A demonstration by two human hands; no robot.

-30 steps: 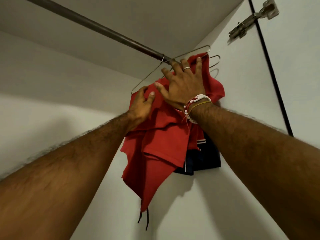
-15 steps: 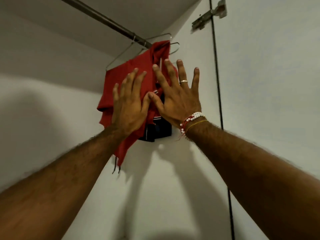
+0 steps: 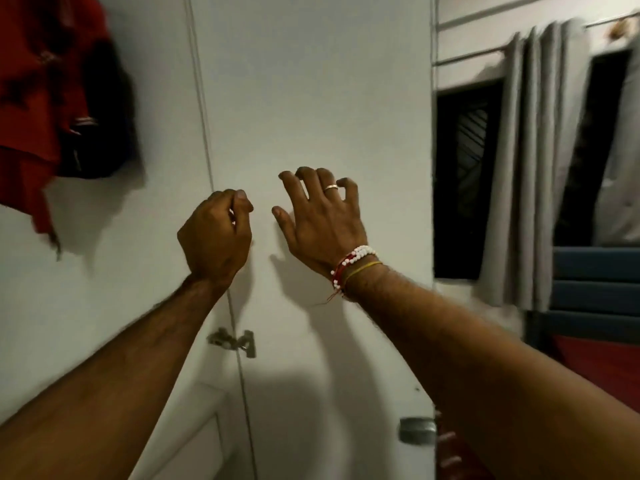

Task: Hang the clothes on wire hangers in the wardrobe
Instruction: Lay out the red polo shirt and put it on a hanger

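Note:
A red garment (image 3: pixel 38 109) hangs at the top left inside the wardrobe, with a dark garment (image 3: pixel 100 133) behind it. The hangers and the rail are out of frame. Both my hands are raised in front of the white wardrobe door (image 3: pixel 311 81), well to the right of the clothes and below them. My left hand (image 3: pixel 216 237) has its fingers curled in and holds nothing. My right hand (image 3: pixel 322 220), with a ring and beaded bracelets, has its fingers spread and slightly bent, and is also empty.
A metal hinge (image 3: pixel 232 342) joins the door to the wardrobe side, and a metal handle (image 3: pixel 417 429) sits at the door's lower right edge. Grey curtains (image 3: pixel 530 168) and a dark window (image 3: pixel 467 178) are at the right, above a blue headboard (image 3: pixel 595 289).
Both hands have let go of the red garment and drawn back. The view has swung down and right, so the clothes now sit at the top left and the rail is out of sight.

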